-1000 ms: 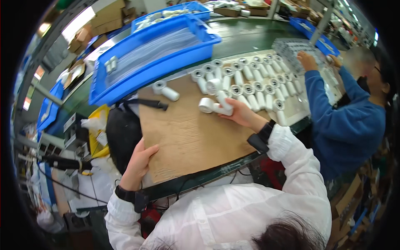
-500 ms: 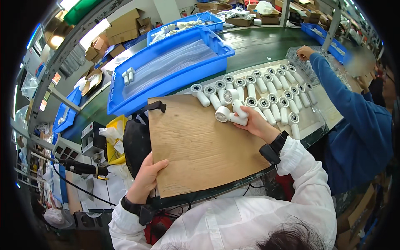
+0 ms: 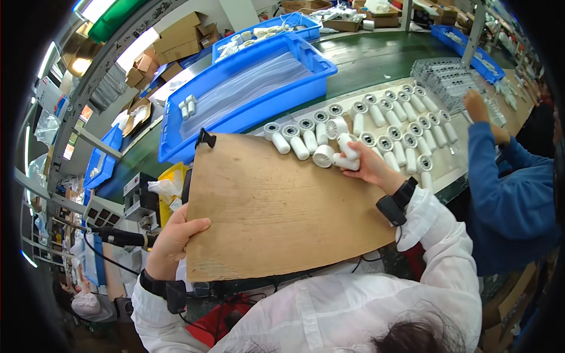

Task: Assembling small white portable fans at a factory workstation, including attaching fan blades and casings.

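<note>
A large brown cardboard sheet (image 3: pixel 276 206) lies in front of me. My left hand (image 3: pixel 172 240) grips its left edge, thumb on top and fingers underneath. Over the sheet's far right part, my right hand (image 3: pixel 376 167) is closed around two white handheld fans (image 3: pixel 323 156), their round heads pointing left. Just beyond and to the right, several similar white fans (image 3: pixel 410 141) lie in rows on a pale board, grilles facing up. A black strap-like piece (image 3: pixel 205 138) shows at the sheet's far left corner.
A blue tray (image 3: pixel 247 97) with clear plastic sheets and a few white parts stands beyond the cardboard; another blue tray (image 3: pixel 265 28) sits behind it. A co-worker in a blue sleeve (image 3: pixel 500 176) works at right, near clear plastic trays (image 3: pixel 444 82). A black tool (image 3: pixel 123 237) is at left.
My left hand and the cardboard's left edge have moved left. The two fans in my right hand have shifted slightly right. The co-worker's arm has drawn back from the clear trays.
</note>
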`<action>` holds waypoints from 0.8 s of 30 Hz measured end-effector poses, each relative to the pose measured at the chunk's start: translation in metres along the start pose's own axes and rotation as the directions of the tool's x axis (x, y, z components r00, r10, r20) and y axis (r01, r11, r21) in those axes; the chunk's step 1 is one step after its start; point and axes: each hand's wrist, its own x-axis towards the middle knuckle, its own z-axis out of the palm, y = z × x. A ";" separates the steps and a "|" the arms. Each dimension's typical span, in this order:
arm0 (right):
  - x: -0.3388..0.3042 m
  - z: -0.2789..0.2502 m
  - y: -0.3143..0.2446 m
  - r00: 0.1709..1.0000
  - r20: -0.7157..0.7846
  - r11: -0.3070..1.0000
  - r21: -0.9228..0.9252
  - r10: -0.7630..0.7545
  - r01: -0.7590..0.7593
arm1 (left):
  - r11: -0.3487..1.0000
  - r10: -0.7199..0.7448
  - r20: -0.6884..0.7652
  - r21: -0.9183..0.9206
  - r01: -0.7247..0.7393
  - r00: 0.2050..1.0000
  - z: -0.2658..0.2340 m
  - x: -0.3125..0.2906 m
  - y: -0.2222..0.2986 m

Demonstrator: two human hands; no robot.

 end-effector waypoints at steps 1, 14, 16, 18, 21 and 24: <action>0.001 0.003 0.001 1.000 -0.007 1.000 -0.009 0.001 -0.001 | 0.999 -0.016 0.017 0.043 0.016 1.000 -0.009 -0.003 0.005; -0.026 0.034 -0.012 0.992 0.126 0.999 0.019 0.026 -0.029 | 0.964 -0.093 0.079 0.255 0.071 0.993 -0.025 -0.009 0.007; -0.031 0.059 -0.017 0.984 0.180 0.997 0.070 0.001 -0.013 | 0.962 -0.084 0.083 0.267 0.059 0.993 -0.024 -0.012 0.003; -0.024 0.086 -0.013 0.978 0.208 0.996 0.086 -0.007 -0.011 | 0.959 -0.075 0.082 0.280 0.049 0.994 -0.025 -0.017 -0.001; 0.001 0.126 0.007 0.959 0.276 0.979 0.204 -0.068 0.011 | 0.950 -0.072 0.106 0.310 0.036 0.992 -0.028 -0.015 -0.004; 0.032 0.171 0.034 0.959 0.212 0.948 0.296 -0.189 0.121 | 0.939 -0.078 0.121 0.342 0.033 0.990 -0.032 -0.015 -0.010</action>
